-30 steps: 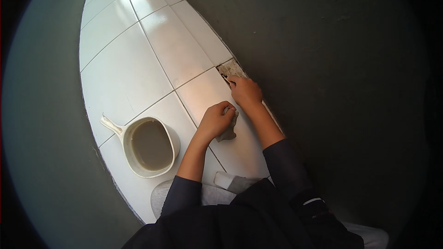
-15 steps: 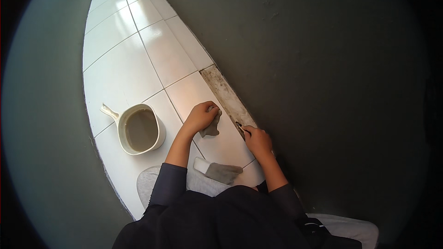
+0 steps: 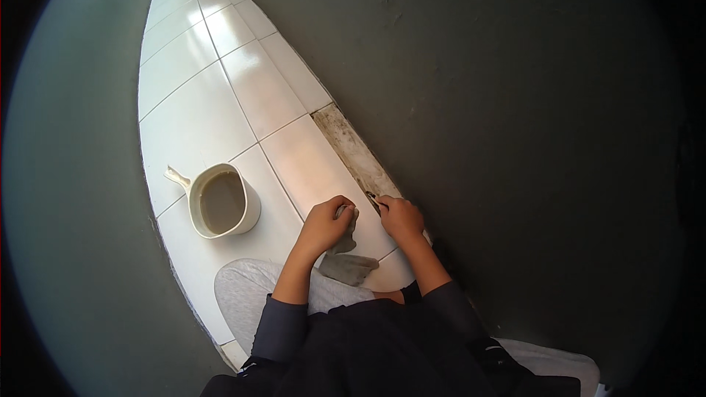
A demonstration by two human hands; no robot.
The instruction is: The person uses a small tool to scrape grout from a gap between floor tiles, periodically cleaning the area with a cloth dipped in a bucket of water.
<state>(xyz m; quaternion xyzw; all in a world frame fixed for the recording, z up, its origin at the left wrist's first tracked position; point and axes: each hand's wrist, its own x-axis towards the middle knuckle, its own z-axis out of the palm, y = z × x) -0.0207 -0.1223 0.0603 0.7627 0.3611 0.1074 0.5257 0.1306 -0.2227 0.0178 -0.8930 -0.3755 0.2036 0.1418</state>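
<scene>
One limp, cloth-like gray piece [image 3: 345, 241] is pinched in the left hand [image 3: 325, 226]; the right hand [image 3: 402, 220] grips a slim tool [image 3: 376, 201] at a rough, mottled strip [image 3: 353, 148] beside glossy tiles [image 3: 298, 158].

Grey cloth [image 3: 345, 240] hangs limp; dark-tipped tool [image 3: 373, 198] slants over stained strip [image 3: 354, 148].

Left hand [image 3: 326, 226] grips grey cloth [image 3: 345, 241] — right hand [image 3: 402, 220] holds a small tool [image 3: 374, 200] at the bare strip [image 3: 354, 151].
</scene>
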